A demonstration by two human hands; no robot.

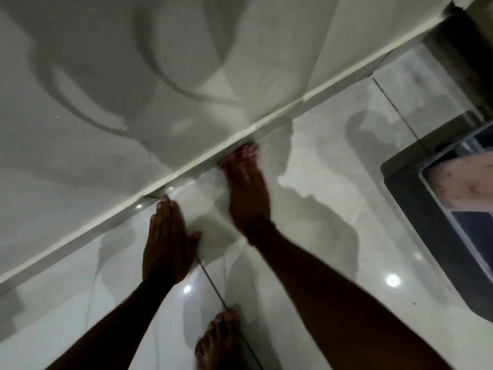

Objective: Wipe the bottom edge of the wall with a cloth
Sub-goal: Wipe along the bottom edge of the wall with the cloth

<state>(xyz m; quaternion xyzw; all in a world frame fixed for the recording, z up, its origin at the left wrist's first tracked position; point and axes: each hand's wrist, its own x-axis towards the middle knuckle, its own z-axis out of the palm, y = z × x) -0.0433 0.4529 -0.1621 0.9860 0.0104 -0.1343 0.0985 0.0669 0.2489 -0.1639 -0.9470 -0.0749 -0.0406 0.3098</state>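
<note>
The wall's bottom edge (80,240) is a glossy skirting strip with a white top line, running diagonally from lower left to upper right. My right hand (246,190), blurred by motion, reaches up to this strip. It presses a small reddish cloth (244,153) against the strip with its fingertips, and most of the cloth is hidden under the hand. My left hand (166,241) lies flat on the shiny floor tile just below the strip, palm down and holding nothing.
My bare foot (218,340) stands on the tiles at the bottom centre. A dark mat or base with a clear-edged tray (405,209) lies on the floor at the right. A dark door frame (461,54) ends the wall at the upper right.
</note>
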